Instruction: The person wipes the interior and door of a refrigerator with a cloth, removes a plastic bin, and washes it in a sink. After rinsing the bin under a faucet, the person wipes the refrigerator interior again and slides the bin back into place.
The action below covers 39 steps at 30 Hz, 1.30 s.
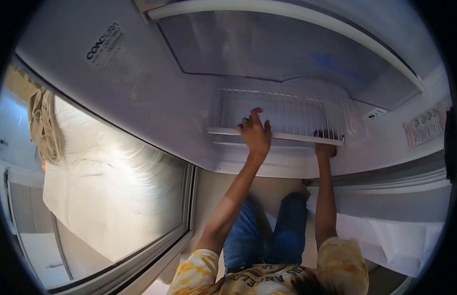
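Observation:
A white wire shelf (287,105) with a pale front trim spans the lower part of the fridge interior. Over its front edge is my left hand (256,132), fingers apart and partly bent, a ring on one of them. My right hand (326,149) reaches under the shelf's right front corner. Its fingers show dimly through the wires, bent up against the underside, and the front trim hides part of the hand.
Above the shelf hangs a translucent drawer or flap (287,46) with a white curved edge. The open fridge door with bins (390,236) stands at right. A glass-panelled frame (189,196) borders the left, with a white bed-like surface (110,182) beyond.

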Tool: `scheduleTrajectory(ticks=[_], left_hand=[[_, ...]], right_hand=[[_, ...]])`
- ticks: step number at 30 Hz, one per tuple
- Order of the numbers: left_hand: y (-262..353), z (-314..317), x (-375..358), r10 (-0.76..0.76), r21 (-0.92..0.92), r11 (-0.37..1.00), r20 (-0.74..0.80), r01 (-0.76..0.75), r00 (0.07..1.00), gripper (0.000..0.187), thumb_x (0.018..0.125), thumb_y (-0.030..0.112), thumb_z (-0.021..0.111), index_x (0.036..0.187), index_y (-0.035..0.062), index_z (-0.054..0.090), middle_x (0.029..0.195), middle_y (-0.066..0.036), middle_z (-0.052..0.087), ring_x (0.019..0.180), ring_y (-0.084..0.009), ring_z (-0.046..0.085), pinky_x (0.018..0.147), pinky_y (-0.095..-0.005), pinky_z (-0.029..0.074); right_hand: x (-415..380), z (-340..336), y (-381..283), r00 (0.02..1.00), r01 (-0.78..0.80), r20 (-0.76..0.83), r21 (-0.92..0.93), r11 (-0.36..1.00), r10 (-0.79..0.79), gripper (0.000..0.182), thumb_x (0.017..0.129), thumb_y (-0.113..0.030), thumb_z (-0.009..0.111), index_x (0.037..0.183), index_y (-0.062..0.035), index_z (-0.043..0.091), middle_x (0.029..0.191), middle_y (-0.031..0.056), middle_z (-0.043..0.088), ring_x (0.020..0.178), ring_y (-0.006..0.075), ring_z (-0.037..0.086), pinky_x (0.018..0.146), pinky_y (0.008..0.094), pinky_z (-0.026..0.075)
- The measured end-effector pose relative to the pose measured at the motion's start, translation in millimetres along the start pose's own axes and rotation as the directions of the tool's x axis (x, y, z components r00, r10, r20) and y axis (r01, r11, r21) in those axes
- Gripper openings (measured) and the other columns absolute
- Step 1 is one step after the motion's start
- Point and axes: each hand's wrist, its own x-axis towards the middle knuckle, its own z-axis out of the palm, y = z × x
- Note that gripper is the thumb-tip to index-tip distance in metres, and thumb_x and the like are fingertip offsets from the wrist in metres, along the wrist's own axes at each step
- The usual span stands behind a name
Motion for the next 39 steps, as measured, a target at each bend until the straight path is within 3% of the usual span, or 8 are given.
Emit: scheduleTrajectory(ticks=[2, 6, 11, 16, 20, 21, 29, 39], left_hand=[[7, -7, 6, -0.011, 0.015, 1.0, 0.03, 0.011, 0.999, 0.044, 0.072, 0.011, 0.068, 0.109, 0.0158, 0.044, 0.064, -0.001, 0.054, 0.075, -0.024, 0.055, 0.077, -0.0405, 0.031], [7, -11, 13, -0.041, 0.025, 0.999, 0.116, 0.038, 0.992, 0.044, 0.072, 0.014, 0.069, 0.109, 0.017, 0.045, 0.064, -0.002, 0.054, 0.077, -0.0252, 0.056, 0.078, -0.0409, 0.03], [2, -1, 12, 0.071, 0.188, 0.979, 0.054, -0.08, 0.996, 0.044, 0.073, 0.015, 0.063, 0.112, 0.0161, 0.044, 0.081, -0.006, 0.061, 0.084, -0.0275, 0.057, 0.085, -0.0436, 0.03], [10, -22, 15, -0.026, -0.018, 0.999, 0.176, 0.029, 0.984, 0.042, 0.074, 0.012, 0.062, 0.112, 0.0131, 0.044, 0.068, -0.004, 0.054, 0.081, -0.0246, 0.054, 0.078, -0.0402, 0.029], [10, -22, 15, -0.009, 0.005, 1.0, 0.22, 0.008, 0.975, 0.044, 0.074, 0.009, 0.064, 0.113, 0.0117, 0.043, 0.067, -0.002, 0.052, 0.075, -0.0209, 0.05, 0.076, -0.0375, 0.027], [10, -22, 15, -0.016, 0.021, 1.0, 0.214, 0.012, 0.977, 0.045, 0.074, 0.009, 0.065, 0.113, 0.0119, 0.043, 0.066, -0.002, 0.052, 0.075, -0.021, 0.05, 0.075, -0.0375, 0.027], [8, -18, 14, -0.023, -0.013, 1.0, 0.211, 0.027, 0.977, 0.047, 0.073, 0.007, 0.066, 0.113, 0.0123, 0.041, 0.067, -0.001, 0.053, 0.076, -0.0215, 0.051, 0.073, -0.0376, 0.026], [12, -19, 18, -0.084, 0.003, 0.996, 0.241, 0.086, 0.967, 0.048, 0.074, 0.009, 0.065, 0.114, 0.0132, 0.039, 0.07, -0.003, 0.055, 0.081, -0.0247, 0.052, 0.077, -0.041, 0.027]], right_hand=[[13, 45, 14, 0.936, -0.104, -0.328, 0.084, 0.991, 0.126, 0.021, 0.076, -0.021, 0.061, 0.091, -0.0064, 0.066, 0.099, 0.0137, 0.061, 0.095, 0.0318, 0.056, 0.083, 0.0458, 0.042], [34, 109, -84, 0.968, -0.25, -0.073, -0.352, 0.902, 0.24, 0.027, 0.075, -0.026, 0.061, 0.097, -0.0108, 0.063, 0.107, 0.0139, 0.059, 0.106, 0.0363, 0.05, 0.091, 0.0504, 0.037], [43, 18, -246, 0.995, -0.018, 0.095, 0.381, 0.924, -0.02, 0.036, 0.074, -0.034, 0.059, 0.101, -0.0109, 0.057, 0.105, 0.0134, 0.055, 0.104, 0.0348, 0.048, 0.087, 0.0512, 0.036], [11, -1, -178, 0.915, -0.007, 0.326, 0.602, 0.799, -0.237, 0.047, 0.073, -0.045, 0.058, 0.11, -0.0156, 0.051, 0.101, 0.0087, 0.052, 0.101, 0.0306, 0.045, 0.087, 0.0513, 0.029], [42, 40, -38, 0.854, 0.384, -0.306, -0.176, 0.907, -0.421, 0.036, 0.08, -0.037, 0.058, 0.107, -0.0132, 0.059, 0.108, 0.0129, 0.056, 0.092, 0.034, 0.053, 0.076, 0.0538, 0.038], [66, 30, -43, 0.972, 0.04, -0.233, 0.122, 0.992, -0.011, 0.037, 0.081, -0.039, 0.057, 0.104, -0.0104, 0.06, 0.108, 0.0152, 0.056, 0.092, 0.0366, 0.052, 0.076, 0.0555, 0.037], [85, 58, -29, 0.871, 0.331, -0.372, -0.039, 0.943, -0.321, 0.039, 0.08, -0.033, 0.057, 0.107, -0.0055, 0.056, 0.113, 0.0204, 0.054, 0.104, 0.041, 0.049, 0.088, 0.0592, 0.033], [-7, -27, -34, 0.904, -0.125, 0.338, -0.379, 0.917, 0.263, 0.039, 0.078, -0.024, 0.053, 0.109, -0.0005, 0.058, 0.114, 0.0196, 0.054, 0.106, 0.0371, 0.044, 0.083, 0.0508, 0.032]])
